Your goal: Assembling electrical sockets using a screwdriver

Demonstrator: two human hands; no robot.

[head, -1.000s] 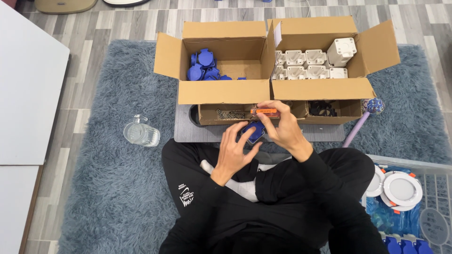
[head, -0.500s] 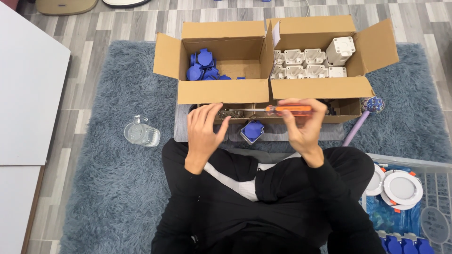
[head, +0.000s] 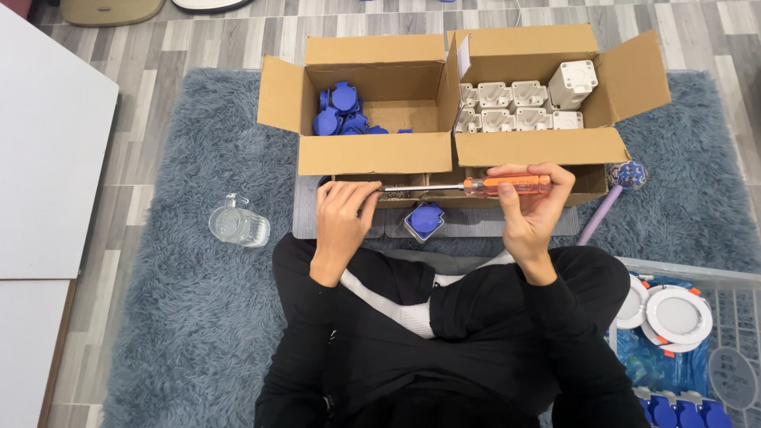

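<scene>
**Screwdriver held level between both hands, in front of the boxes**

Nearest the camera: crossed legs in black clothing, seated on a shaggy grey-blue rug (head: 182,317). At the person's right, a clear plastic crate (head: 697,273) is seen with round white discs (head: 678,315) and blue parts inside.

Right hand (head: 529,208): closed around the orange handle of a screwdriver (head: 483,186), fingers wrapped over the top, thumb underneath. The tool is held roughly horizontal, metal shaft pointing toward the left hand.

Left hand (head: 342,212): fingers curled and pinched together at the shaft tip. Whether something small is gripped there cannot be told; the tip end is hidden by the fingers.

Between and just below the hands, a blue socket cover in a grey frame (head: 425,220) lies on a grey mat (head: 305,214), untouched by either hand.

To the left, well apart, a clear glass jug (head: 236,224) lies on the rug. To the right, a purple stick with a patterned ball end (head: 614,194) rests beside the boxes.

Farther out: two open cardboard boxes side by side. Left box (head: 372,152) holds blue socket covers (head: 341,111); right box (head: 547,147) holds white housings (head: 515,107) in rows. Behind the flaps, a low tray section with small dark parts is partly seen.

Far left: a white surface (head: 47,143) edge over grey plank floor.
</scene>
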